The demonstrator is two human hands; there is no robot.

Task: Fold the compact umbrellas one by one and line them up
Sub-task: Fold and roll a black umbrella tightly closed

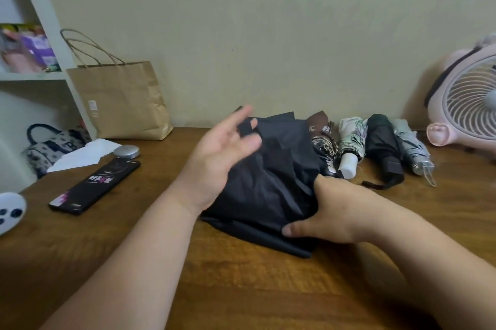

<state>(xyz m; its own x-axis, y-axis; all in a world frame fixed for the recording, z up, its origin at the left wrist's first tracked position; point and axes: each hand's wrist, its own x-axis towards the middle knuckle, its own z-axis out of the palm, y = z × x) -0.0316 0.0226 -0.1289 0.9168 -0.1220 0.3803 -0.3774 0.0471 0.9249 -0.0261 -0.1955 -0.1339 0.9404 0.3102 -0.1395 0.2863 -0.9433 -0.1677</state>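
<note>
Umbrella status: dark umbrella (276, 168) lies mid-table (241, 289), collapsed but loose, its fabric bunched and a flap spilling toward 6 o'clock.

Your right hand (330, 209) grips its near-right end: fingers curled into the folds, thumb pressed across the fabric toward 9 o'clock.

Your left hand (217, 166) sits at the canopy's 9 o'clock side, fingers straight and spread, palm turned toward the fabric. It is motion-blurred, and nothing is clasped in it.

Row at 2 o'clock from the dark umbrella, along the wall, left to right:
- brown umbrella (320, 136), touching the dark one's fabric
- floral umbrella (351, 141), white handle pointing to 6 o'clock
- black umbrella (381, 141), strap trailing on the table
- grey umbrella (410, 147)

All four are folded, lying side by side, packed close.

Other items: pink fan (467, 112) at 3 o'clock of the row. Paper bag (120, 104) stands upright against the wall at 10 o'clock. Black case (96, 184) lies at 9 o'clock, with a silver disc (126, 152) just beyond its far end.
</note>
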